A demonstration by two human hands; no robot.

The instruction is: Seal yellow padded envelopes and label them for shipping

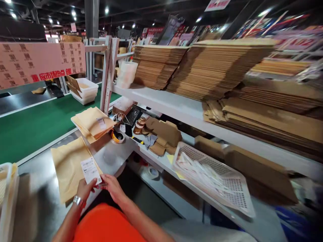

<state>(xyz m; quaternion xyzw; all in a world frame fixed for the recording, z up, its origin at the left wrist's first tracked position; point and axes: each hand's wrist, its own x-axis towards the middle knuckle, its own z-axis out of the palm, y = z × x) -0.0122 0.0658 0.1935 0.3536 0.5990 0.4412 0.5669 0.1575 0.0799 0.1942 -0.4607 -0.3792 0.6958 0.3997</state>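
Observation:
A white printed label (88, 168) is held low in front of me, overlapping a yellow-brown padded envelope (67, 168) that lies on the metal table. My left hand (85, 189), with a metal watch at its wrist, pinches the label's lower edge with the thumb on top. On the label's right corner, my right hand (111, 185) has its thumb and fingers closed; its fingertips are partly hidden. Farther back, a stack of similar envelopes (93, 123) carries a label on its top one. Next to that stack sits a roll of tape (117, 136).
To the right, a shelf (156, 97) bears tall stacks of flat cardboard (214, 67). Below it stand a white perforated basket (242, 188) with papers or plastic bags, a keyboard (133, 116) and cardboard pieces (165, 132). A green conveyor belt (30, 124) runs left; a white bin (7, 198) is nearby.

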